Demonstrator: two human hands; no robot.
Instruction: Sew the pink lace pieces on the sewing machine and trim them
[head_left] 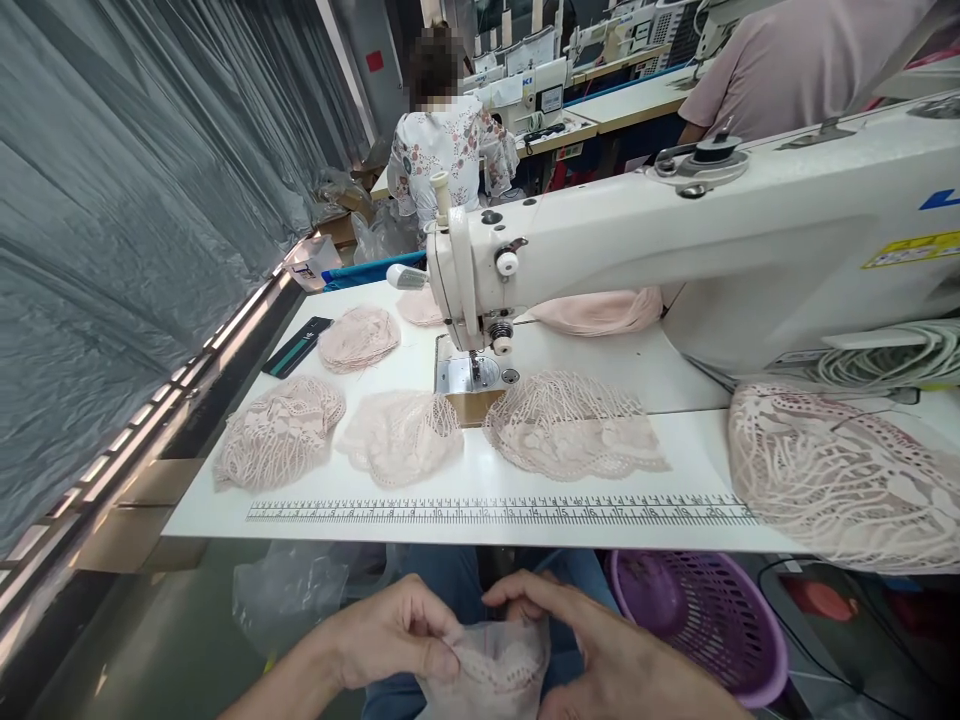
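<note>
Below the table's front edge, over my lap, both hands hold a small pink lace piece [491, 668]. My left hand [394, 632] pinches its left edge with thumb and fingers closed. My right hand [600, 655] curls over its right side, fingertips on the top edge. On the white table [465, 470] lie stacks of the same pink lace pieces: one at the left [279, 430], one in the middle [399, 435], one in front of the needle [574, 425] and a big pile at the right [840, 475]. The white sewing machine [675, 240] stands behind them.
A printed ruler [499, 512] runs along the table's front edge. A purple plastic basket [701, 615] sits under the table at the right, a clear plastic bag [289, 595] at the left. Grey plastic sheeting [135, 180] hangs on the left. Two people sit at machines further back.
</note>
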